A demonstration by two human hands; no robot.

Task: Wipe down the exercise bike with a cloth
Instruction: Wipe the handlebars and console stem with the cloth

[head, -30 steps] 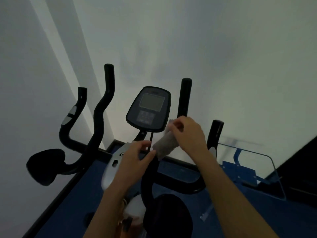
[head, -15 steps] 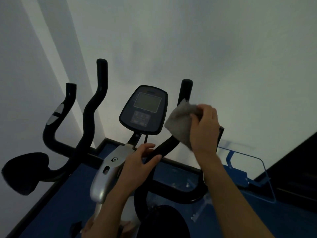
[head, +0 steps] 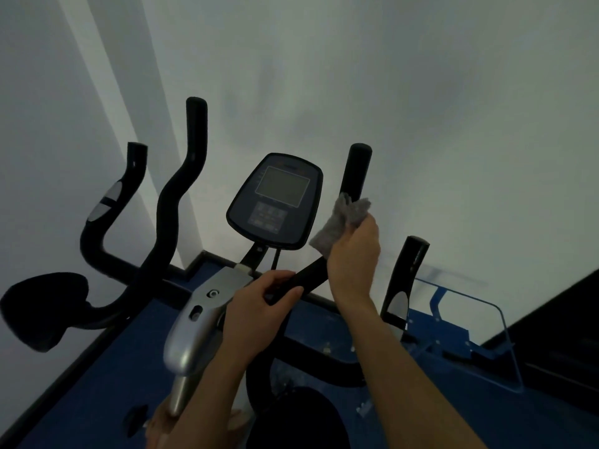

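The exercise bike has a dark console [head: 275, 202] with a grey screen on a silver stem cover [head: 201, 319]. My right hand [head: 355, 254] grips a grey cloth [head: 340, 222] wrapped around the black right handlebar [head: 358, 166], just right of the console. My left hand [head: 259, 306] holds the lower stretch of that same black bar [head: 308, 277], beside the silver stem cover. A second black grip [head: 406, 280] with a silver sensor patch stands further right.
The left handlebars [head: 181, 176] curve up against the white wall, with a black pad [head: 45, 306] low at the left. Blue floor mat [head: 107, 377] lies below. A clear panel on a blue frame [head: 466, 328] stands at the right. The black saddle [head: 301, 419] is at the bottom.
My right hand lifted the cloth from near the left hand up onto the right handlebar and closed around the bar. My left hand stayed on the lower bar.
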